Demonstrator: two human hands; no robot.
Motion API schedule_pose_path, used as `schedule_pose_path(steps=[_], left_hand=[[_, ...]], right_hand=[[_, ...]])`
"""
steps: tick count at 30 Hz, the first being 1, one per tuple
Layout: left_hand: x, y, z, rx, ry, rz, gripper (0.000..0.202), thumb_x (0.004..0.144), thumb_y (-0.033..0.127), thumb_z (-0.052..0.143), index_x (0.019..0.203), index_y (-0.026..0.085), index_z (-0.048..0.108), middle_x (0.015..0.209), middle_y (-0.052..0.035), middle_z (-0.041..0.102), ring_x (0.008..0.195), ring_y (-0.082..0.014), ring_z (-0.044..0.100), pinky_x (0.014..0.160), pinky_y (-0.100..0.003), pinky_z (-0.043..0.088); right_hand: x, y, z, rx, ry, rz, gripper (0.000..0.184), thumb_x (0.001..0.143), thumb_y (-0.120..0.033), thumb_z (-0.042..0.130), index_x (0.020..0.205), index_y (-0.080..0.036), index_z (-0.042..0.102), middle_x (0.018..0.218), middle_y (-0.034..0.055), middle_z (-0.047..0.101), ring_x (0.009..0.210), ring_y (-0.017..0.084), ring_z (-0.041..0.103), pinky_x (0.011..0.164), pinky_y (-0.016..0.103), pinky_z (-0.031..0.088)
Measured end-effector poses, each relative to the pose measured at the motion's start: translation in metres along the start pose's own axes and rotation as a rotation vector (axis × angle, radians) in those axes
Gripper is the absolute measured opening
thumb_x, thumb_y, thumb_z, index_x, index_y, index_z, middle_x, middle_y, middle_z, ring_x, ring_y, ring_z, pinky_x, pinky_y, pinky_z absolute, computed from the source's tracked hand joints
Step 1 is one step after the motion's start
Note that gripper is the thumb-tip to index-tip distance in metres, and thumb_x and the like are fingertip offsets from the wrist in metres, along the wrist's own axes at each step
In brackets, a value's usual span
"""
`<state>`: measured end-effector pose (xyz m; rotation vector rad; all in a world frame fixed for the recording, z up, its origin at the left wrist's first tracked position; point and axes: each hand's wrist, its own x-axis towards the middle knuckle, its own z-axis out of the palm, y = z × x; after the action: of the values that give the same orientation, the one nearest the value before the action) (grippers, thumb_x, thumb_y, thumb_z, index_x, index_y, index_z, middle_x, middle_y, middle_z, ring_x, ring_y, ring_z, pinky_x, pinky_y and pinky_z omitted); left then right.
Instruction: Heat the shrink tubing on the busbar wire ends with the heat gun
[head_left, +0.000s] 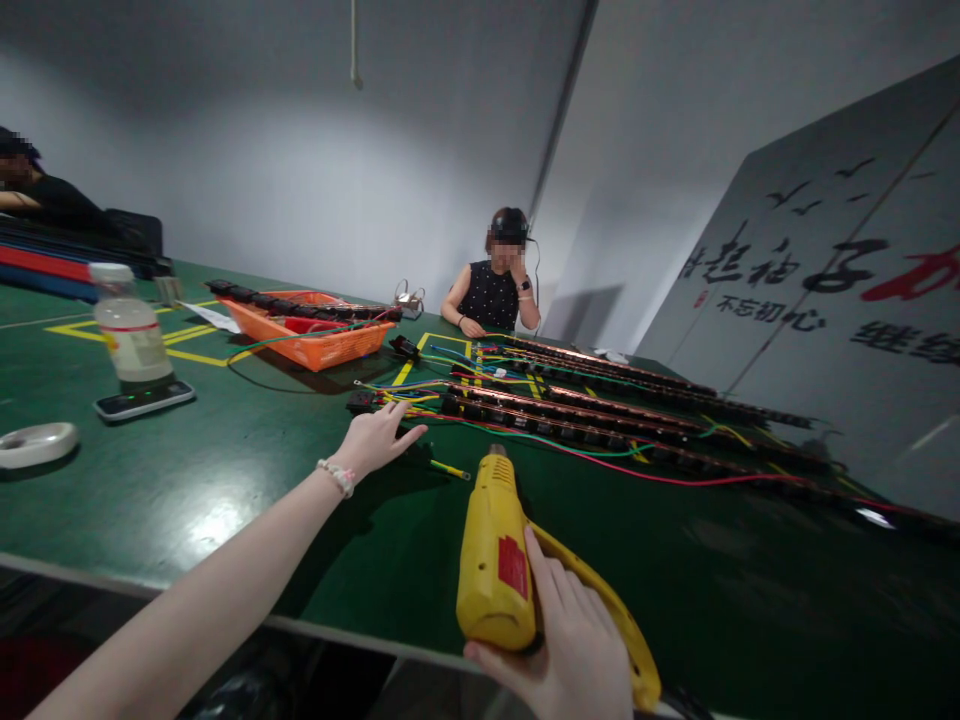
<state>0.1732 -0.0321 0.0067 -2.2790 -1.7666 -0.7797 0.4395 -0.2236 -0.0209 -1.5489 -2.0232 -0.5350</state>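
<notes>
My right hand is wrapped round a yellow heat gun with a red label. The gun's nozzle faces away from me, toward the wire bundles. My left hand stretches forward over the table, thumb apart from the fingers. Its fingertips are at the coloured wires beside a black connector; whether they touch them I cannot tell. Just right of that hand lies a yellow-green wire end with a metal lug. Long black strips with copper-coloured bars extend to the right from the wires.
An orange basket holding another strip stands beyond my left hand. A bottle, a phone and a white ring-shaped object are on the left of the green table. A person sits opposite; another is far left.
</notes>
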Motion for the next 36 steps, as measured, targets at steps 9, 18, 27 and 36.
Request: schedule_pose_path(steps=[9,18,27,36], left_hand=[[-0.001,-0.033,-0.006,-0.273,-0.191,0.299,0.050,0.076,0.057,0.059,0.115,0.026,0.057,0.116,-0.0032,0.062,0.105,-0.0208,0.059,0.087,-0.028,0.046],[0.002,-0.020,0.019,-0.106,-0.090,0.077,0.038,0.077,0.054,0.058,0.097,0.023,0.061,0.104,-0.0061,0.066,0.096,-0.0237,0.062,0.076,-0.029,0.047],[0.001,-0.012,0.028,-0.089,-0.075,0.061,0.038,0.077,0.053,0.059,0.099,0.022,0.059,0.106,-0.0082,0.064,0.098,-0.0250,0.060,0.080,-0.033,0.047],[0.010,-0.028,0.046,-0.319,-0.085,0.067,0.040,0.072,0.049,0.066,0.096,0.017,0.065,0.104,-0.0096,0.064,0.097,-0.0243,0.060,0.083,-0.033,0.048]], right_hand=[[0.000,0.001,0.002,0.000,0.011,-0.012,0.104,0.062,-0.082,0.054,0.139,-0.016,0.031,0.099,0.0093,0.063,0.082,0.026,0.059,0.071,0.037,0.046],[0.001,0.000,0.000,-0.002,-0.003,0.001,0.104,0.062,-0.081,0.055,0.140,-0.016,0.030,0.099,0.0098,0.062,0.083,0.027,0.058,0.072,0.037,0.046],[0.004,-0.038,0.007,0.013,0.041,-0.025,0.110,0.061,-0.085,0.049,0.140,-0.011,0.028,0.094,0.0118,0.061,0.076,0.026,0.056,0.068,0.039,0.044],[0.019,-0.077,0.006,0.091,0.118,-0.059,0.114,0.054,-0.093,0.042,0.132,-0.009,0.039,0.085,0.0102,0.062,0.069,0.025,0.057,0.065,0.040,0.044]])
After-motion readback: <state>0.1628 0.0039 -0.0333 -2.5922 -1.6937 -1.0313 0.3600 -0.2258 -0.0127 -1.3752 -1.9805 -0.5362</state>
